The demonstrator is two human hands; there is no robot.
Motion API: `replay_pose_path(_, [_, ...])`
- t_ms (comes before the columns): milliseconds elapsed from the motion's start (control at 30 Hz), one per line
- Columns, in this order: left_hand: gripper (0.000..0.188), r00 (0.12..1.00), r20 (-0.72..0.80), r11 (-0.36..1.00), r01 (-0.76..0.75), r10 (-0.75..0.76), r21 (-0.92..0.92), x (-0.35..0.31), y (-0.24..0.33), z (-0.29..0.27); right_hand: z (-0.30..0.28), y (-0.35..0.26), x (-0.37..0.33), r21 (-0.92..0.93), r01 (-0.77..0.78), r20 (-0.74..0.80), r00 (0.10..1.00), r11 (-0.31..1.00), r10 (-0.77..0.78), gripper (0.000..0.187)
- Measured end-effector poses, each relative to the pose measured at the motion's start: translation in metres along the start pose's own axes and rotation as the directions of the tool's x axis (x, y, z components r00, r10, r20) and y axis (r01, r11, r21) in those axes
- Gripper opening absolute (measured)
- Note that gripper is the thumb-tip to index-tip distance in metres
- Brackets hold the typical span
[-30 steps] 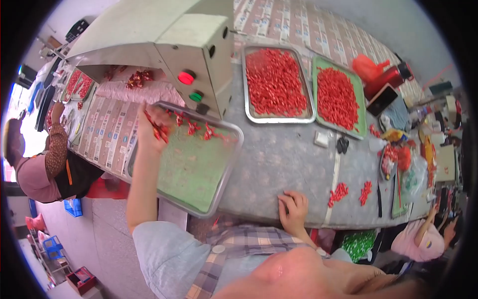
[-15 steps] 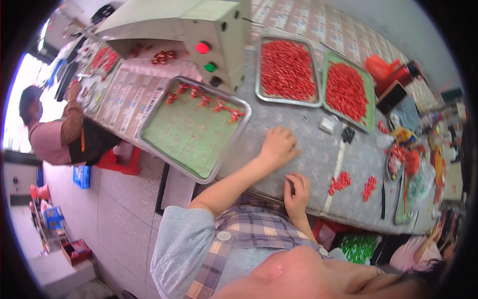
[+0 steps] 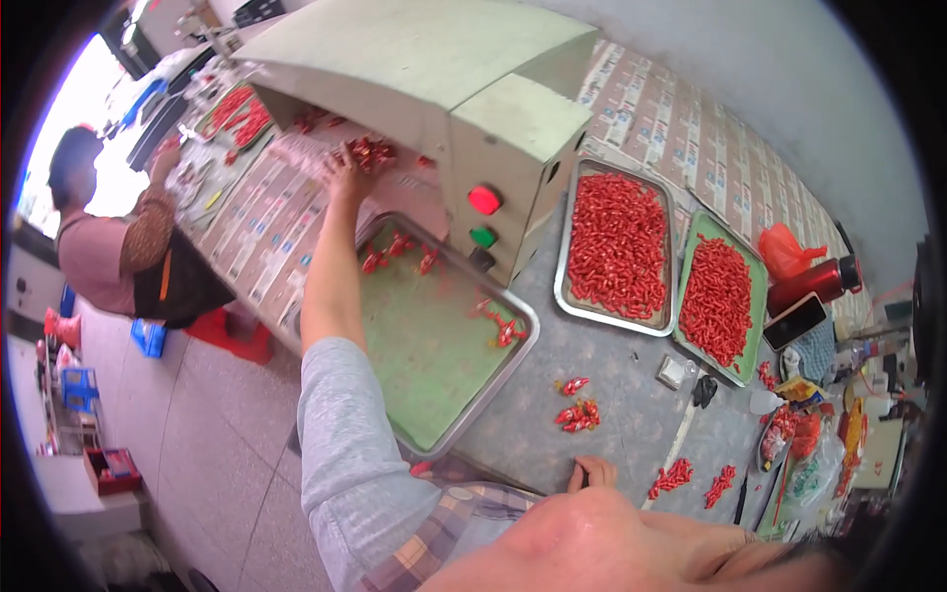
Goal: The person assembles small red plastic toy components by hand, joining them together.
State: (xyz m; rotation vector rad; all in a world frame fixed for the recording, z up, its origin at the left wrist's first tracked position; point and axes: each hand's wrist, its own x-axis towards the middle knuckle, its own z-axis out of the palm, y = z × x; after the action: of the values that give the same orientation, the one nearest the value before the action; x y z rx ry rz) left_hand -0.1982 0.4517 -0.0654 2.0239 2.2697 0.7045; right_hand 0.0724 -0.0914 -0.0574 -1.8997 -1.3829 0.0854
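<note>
My left hand [image 3: 347, 178] reaches under the hood of a cream-coloured machine [image 3: 503, 128]. Its fingers are spread beside a pile of shiny red pieces with gold parts [image 3: 373, 153], some of which they may touch. Below that forearm lies a metal tray with a green bottom [image 3: 424, 365], with several red pieces [image 3: 508, 332] along its far side. Only the fingers of my right hand [image 3: 595, 472] show at the table's near edge; they look loosely stretched and hold nothing visible. Just beyond them, small red-and-gold pieces [image 3: 578, 414] rest on the grey table.
Two trays heaped with small red pieces, one silver-rimmed [image 3: 618, 247] and one green [image 3: 717, 301], stand at the back right. Nearby are a phone [image 3: 795, 322], a red flask [image 3: 814, 286] and small red clusters [image 3: 671, 479]. Another person [image 3: 109, 237] sits at the left.
My left hand has gone from the grey table in front of me to the left, under the machine's hood. Red-and-gold pieces now show on the table. The whole view has shifted.
</note>
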Motion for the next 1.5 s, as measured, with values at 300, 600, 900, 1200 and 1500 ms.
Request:
replay_pose_path(300, [0.076,0.979,0.156,0.990,-0.136,0.129,0.037,0.030,0.088,0.025,0.002,-0.002,-0.003,-0.137,-0.049,-0.011,0.999,0.989,0.048,0.019])
replay_pose_path(600, [0.054,0.742,0.490,0.873,-0.271,0.457,-0.405,0.007,0.006,-0.057,-0.009,-0.010,0.006,-0.051,-0.078,0.019,0.997,0.996,0.079,0.021])
replay_pose_path(900, [0.024,0.367,0.707,0.773,-0.057,0.605,-0.631,-0.207,0.074,-0.198,-0.021,-0.007,0.009,0.209,-0.154,-0.022,0.986,0.966,0.162,0.016])
replay_pose_path(1200, [0.020,0.594,0.409,0.620,-0.198,0.692,-0.760,-0.363,0.131,-0.134,-0.131,0.089,0.010,0.021,-0.452,-0.327,0.840,0.892,0.434,0.018])
replay_pose_path(1500, [0.079,0.454,0.323,0.556,-0.650,0.831,-0.518,-0.407,0.185,-0.091,-0.106,0.085,-0.006,-0.498,-0.182,0.047,0.971,0.848,0.236,0.066])
